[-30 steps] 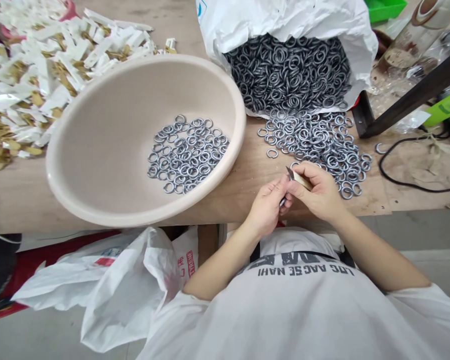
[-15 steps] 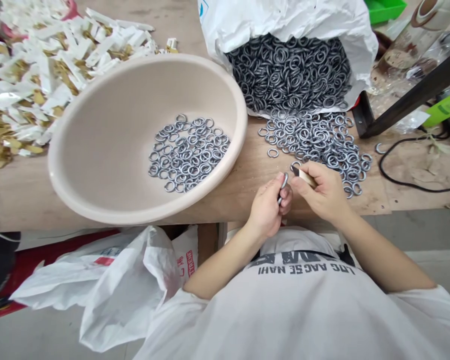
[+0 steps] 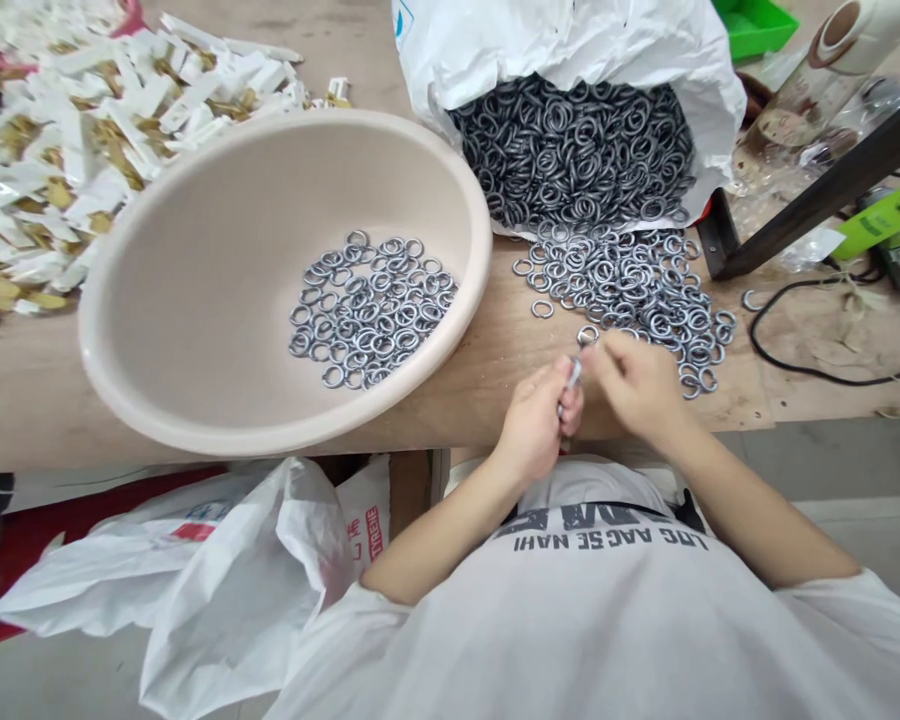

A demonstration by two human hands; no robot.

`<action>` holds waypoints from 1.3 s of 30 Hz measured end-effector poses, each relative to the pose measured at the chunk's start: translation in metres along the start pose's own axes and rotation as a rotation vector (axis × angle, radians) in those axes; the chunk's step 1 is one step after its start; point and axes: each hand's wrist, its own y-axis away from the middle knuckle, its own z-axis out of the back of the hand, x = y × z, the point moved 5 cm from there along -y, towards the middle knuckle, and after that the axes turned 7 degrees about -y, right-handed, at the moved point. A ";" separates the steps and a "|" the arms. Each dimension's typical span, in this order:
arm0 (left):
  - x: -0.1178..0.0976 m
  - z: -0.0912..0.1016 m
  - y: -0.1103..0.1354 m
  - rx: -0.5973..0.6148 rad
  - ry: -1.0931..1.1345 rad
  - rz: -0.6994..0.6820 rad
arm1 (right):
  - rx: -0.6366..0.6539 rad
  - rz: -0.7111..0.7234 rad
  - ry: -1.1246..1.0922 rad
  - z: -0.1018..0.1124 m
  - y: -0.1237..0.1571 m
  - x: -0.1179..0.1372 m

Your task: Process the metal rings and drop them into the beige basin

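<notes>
Metal ring (image 3: 572, 374), small and bright, stands on edge, pinched in the left hand (image 3: 529, 425), straight ahead of the chest and just in from the table's near edge. Its exact outline is blurred. Long axis, as far as can be judged, runs up and away from the body, leaning slightly toward the right hand. Left thumb and fingers are curled closed around it in a firm pinch, so the left hand is the nearer one. Right hand (image 3: 637, 388) sits just to the right, its fingers partly curled and reaching in beside the ring. Motion blur hides whether they grasp anything; cannot tell. Second ring (image 3: 587, 335) lies flat on the wood just ahead of both hands, at the near edge of a loose pile of rings (image 3: 630, 295) ahead of the right hand. Farther ahead, a white plastic sack (image 3: 570, 40) spills darker rings (image 3: 570, 150). Left of the left hand, a beige plastic basin (image 3: 481, 240) holds a smaller heap of rings (image 3: 371, 310). Beyond the basin, white-and-gold packets (image 3: 97, 150) lie heaped on the wooden table (image 3: 450, 420).
</notes>
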 end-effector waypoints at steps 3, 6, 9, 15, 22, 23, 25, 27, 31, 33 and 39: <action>0.001 0.006 0.004 0.046 0.004 0.000 | -0.065 -0.154 0.186 0.002 -0.015 -0.019; -0.008 0.025 0.001 -0.033 0.001 -0.046 | 0.057 -0.112 0.428 -0.011 -0.026 -0.017; -0.019 0.039 -0.004 -0.053 -0.019 -0.082 | 0.131 -0.098 0.503 -0.021 -0.030 -0.012; -0.019 0.047 -0.013 -0.131 -0.001 -0.044 | 0.151 -0.061 -0.287 -0.015 -0.024 -0.002; -0.005 0.008 -0.010 0.220 -0.044 0.197 | 0.144 0.015 -0.652 -0.014 -0.015 0.004; -0.005 0.005 -0.009 0.229 -0.018 0.188 | 0.116 0.021 -0.642 -0.013 -0.014 0.003; -0.004 0.003 -0.009 0.177 -0.006 0.141 | 0.076 0.017 -0.632 -0.014 -0.011 0.002; -0.003 0.004 -0.011 0.086 -0.040 0.069 | 0.053 -0.007 -0.629 -0.015 -0.008 0.001; -0.002 0.004 -0.013 0.037 -0.061 -0.023 | -0.006 -0.097 -0.670 -0.013 -0.005 -0.003; -0.004 0.004 -0.013 0.027 -0.033 -0.033 | -0.030 -0.036 -0.587 -0.006 -0.002 0.000; -0.008 0.007 -0.013 -0.085 0.015 -0.050 | 0.102 0.201 -0.226 -0.001 0.011 0.025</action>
